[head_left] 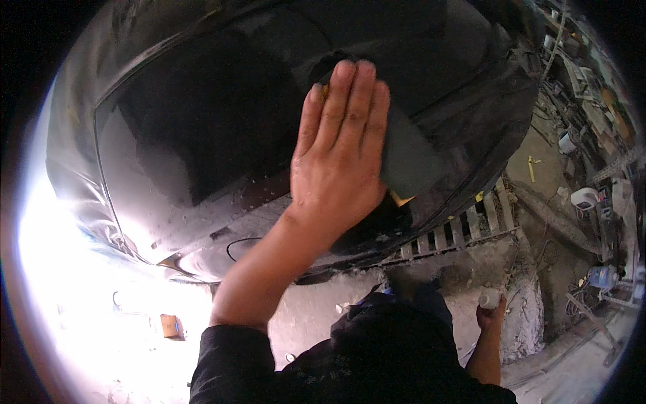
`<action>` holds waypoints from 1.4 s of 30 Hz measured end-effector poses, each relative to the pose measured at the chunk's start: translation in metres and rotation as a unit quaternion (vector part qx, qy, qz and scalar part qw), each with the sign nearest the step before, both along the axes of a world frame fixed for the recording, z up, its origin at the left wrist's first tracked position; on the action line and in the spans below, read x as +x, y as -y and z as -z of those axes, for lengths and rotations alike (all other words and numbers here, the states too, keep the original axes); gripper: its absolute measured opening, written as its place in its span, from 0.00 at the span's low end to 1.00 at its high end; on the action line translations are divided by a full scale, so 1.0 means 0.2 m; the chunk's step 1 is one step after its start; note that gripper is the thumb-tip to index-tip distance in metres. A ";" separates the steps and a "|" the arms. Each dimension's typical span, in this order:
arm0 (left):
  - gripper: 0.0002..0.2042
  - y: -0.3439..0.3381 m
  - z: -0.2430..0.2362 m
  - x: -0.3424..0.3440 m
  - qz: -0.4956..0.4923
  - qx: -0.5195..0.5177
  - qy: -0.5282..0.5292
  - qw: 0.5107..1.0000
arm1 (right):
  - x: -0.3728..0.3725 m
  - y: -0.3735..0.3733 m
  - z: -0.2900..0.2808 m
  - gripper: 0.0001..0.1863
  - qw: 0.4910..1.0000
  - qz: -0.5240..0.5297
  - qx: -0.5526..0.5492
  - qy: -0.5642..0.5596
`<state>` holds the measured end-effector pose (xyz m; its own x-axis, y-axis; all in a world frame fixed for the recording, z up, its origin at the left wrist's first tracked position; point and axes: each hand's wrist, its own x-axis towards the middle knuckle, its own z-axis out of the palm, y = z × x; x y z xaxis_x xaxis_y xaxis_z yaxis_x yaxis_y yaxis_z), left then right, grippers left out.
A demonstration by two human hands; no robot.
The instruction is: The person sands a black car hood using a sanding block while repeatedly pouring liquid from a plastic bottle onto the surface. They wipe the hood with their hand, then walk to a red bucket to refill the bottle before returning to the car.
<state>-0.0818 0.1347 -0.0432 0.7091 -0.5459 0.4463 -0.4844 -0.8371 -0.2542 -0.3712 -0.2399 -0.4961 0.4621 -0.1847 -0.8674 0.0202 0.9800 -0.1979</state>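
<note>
Partly under left fingers (361, 94), grey sheet (412, 158)

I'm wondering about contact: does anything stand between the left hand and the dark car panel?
Apparently yes: a dark grey flat piece seems to run under the left hand, over the dark car panel; an orange-yellow corner shows by the heel of the hand. What the palm covers is hidden.

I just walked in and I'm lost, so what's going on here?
A person has the left hand laid fingers-straight over a dark car panel. Bits of something yellow peek out from beneath it, too hidden to identify. The right hand, low and off to the side, holds a whitish container.
</note>
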 end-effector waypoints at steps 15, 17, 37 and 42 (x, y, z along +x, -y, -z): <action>0.39 0.04 0.11 -0.06 -0.079 -0.098 0.027 0.992 | 0.18 0.16 -0.20 0.22 0.998 -0.038 -0.045 -0.026; 0.38 0.00 0.18 -0.13 -0.107 -0.103 0.028 0.989 | 0.17 0.23 -0.11 0.21 0.996 -0.068 -0.047 0.040; 0.37 0.12 0.18 -0.08 -0.143 -0.128 0.074 0.979 | 0.28 0.38 -0.08 0.22 0.995 -0.090 -0.001 -0.038; 0.37 0.18 0.15 -0.03 -0.135 -0.163 0.101 0.972 | 0.29 0.39 -0.05 0.23 0.994 -0.104 0.002 -0.017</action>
